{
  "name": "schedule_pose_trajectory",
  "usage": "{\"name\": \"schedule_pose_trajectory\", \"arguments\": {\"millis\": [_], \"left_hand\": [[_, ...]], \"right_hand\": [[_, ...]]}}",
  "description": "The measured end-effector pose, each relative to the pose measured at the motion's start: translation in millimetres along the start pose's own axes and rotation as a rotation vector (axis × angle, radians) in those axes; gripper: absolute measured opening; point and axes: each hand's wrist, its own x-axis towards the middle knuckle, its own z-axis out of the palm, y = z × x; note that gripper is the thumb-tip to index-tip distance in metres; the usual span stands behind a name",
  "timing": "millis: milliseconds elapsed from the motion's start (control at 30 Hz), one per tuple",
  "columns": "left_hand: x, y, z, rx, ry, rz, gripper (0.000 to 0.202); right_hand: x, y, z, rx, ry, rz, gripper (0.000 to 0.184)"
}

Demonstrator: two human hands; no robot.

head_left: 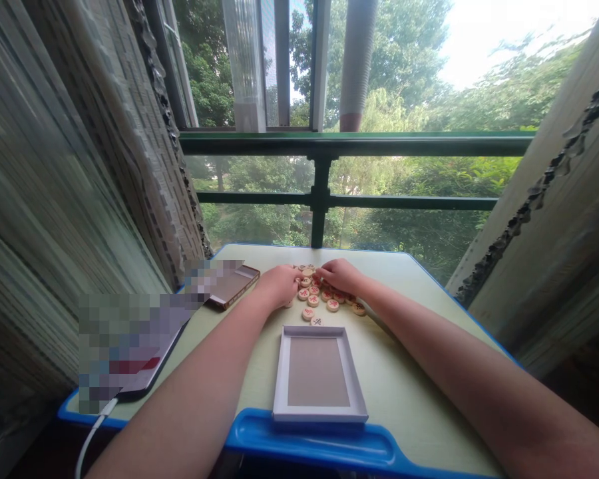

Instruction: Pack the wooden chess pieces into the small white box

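Note:
Several round wooden chess pieces [313,300] with red and dark characters lie in a loose pile on the pale green tabletop [409,372]. My left hand [281,285] rests on the left side of the pile, fingers curled over some pieces. My right hand [340,274] rests on the right side, fingers bent down onto the pieces. Whether either hand grips a piece is hidden. An open grey box tray [317,372] with a white rim lies empty nearer to me, just below the pile.
A brown box lid [234,285] lies at the left of the table. A dark tablet [144,382] with a white cable [90,436] sits at the near left corner. The table has a blue rim [309,449]. Curtains hang on both sides; a green railing [319,199] stands behind.

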Motion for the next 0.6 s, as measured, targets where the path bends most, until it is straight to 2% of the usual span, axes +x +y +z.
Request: {"name": "schedule_pose_trajectory", "arguments": {"millis": [133,400,600], "left_hand": [[1.4,-1.4,2.4,0.016,0.015,0.014,0.034],[1.4,-2.5,2.9,0.019,0.021,0.025,0.035],[0.3,-1.9,2.4,0.021,0.030,0.040,0.034]], "right_hand": [[1.2,0.3,0.4,-0.084,0.027,-0.005,0.041],[-1.5,2.0,-1.3,-0.232,0.079,0.072,0.036],[-0.7,3.8,-0.9,-0.110,0.191,-0.059,0.026]]}}
